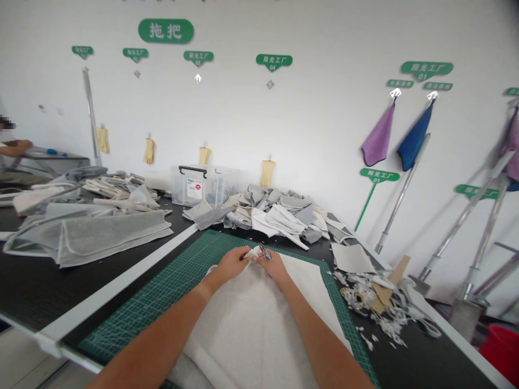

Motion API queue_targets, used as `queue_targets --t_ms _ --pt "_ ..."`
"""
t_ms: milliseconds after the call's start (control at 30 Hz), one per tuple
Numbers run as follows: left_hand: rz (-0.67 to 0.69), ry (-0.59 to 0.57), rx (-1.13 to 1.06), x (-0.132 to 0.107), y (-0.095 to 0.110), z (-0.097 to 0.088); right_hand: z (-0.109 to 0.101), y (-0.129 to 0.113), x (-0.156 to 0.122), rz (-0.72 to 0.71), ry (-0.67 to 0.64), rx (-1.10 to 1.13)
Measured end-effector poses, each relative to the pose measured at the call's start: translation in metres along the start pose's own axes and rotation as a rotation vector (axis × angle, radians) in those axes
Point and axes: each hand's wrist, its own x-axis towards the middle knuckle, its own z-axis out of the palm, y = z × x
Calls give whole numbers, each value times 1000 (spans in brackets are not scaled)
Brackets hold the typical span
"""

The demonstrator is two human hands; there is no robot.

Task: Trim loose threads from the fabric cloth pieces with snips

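A large white cloth (259,324) lies spread over a green cutting mat (162,297) on the dark table. My left hand (233,262) pinches the cloth's far edge, fingers closed on it. My right hand (275,266) is closed around a small pair of scissors (264,252), whose blades sit at that same edge, right beside the left fingers. Both forearms reach out over the cloth.
A heap of grey and white cloths (271,216) lies beyond the mat, another pile (89,216) at the left. A clear plastic box (198,186) stands by the wall. Cloth scraps (377,302) litter the right. Another person's arm (14,147) shows far left. Mop poles (466,216) lean at right.
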Motion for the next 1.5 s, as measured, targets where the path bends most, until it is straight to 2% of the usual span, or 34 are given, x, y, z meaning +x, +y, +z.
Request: queue_targets --t_ms 133,233,433,567,767,1000,1200,1500 --pt "49 32 -5 -1 5 1 0 -2 -2 -38 -14 -38" --pt "33 37 -58 -2 3 2 -1 -6 -4 -104 -56 -31" --pt "-8 53 -141 -4 -1 2 -3 -8 -4 11 -82 19" --pt "-44 42 -249 -1 -3 5 0 -6 -2 -2 -48 -12" --pt "-131 109 -359 7 -16 12 2 -2 -1 -57 -29 -71" --pt "-103 77 -412 8 -14 11 3 3 2 -57 26 -71" --pt "-139 95 -349 9 -17 15 4 7 5 -5 76 -50" --pt "-131 138 -361 4 -14 11 5 -6 -3 -109 16 -77"
